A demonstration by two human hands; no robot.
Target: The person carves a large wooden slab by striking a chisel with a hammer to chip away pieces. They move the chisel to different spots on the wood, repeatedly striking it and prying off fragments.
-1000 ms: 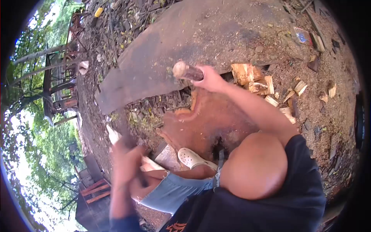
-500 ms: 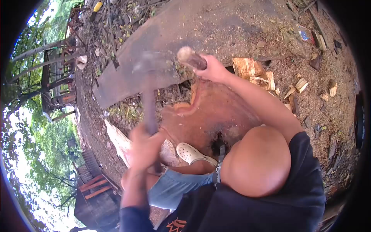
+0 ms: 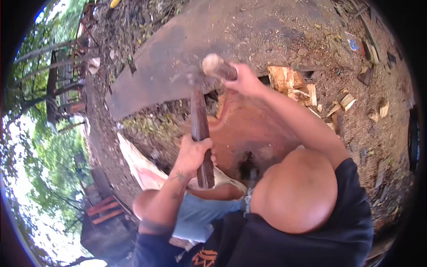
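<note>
- The left hand [image 3: 194, 153] is wrapped tight round the dark brown wooden handle [image 3: 201, 133] of one axe, fingers fully curled, gripping it a little below the middle of its length.
- The axe's grey metal head [image 3: 192, 78] is blurred; it sits at the pale cut end of the log, though whether it touches the wood I cannot tell.
- The right hand [image 3: 243, 81] is clamped round one short round log with dark bark [image 3: 219, 68], holding it tilted, its pale end pointing up and to the left in the frame.
- The log's lower end is hidden behind the hand; it stands at the far edge of one broad reddish-brown chopping stump [image 3: 251, 129], which lies between the two arms.
- One white perforated clog [image 3: 222, 178] (mostly covered by the axe handle) shows at the near side of the stump.
- Beside the right hand, just to the right, lies a pile of pale split firewood pieces [image 3: 291, 84]; I count about four large chunks, with several smaller chips scattered further right on the sawdust-strewn ground [image 3: 356, 115].
- Behind the log lies one large flat grey-brown slab [image 3: 178, 49].
</note>
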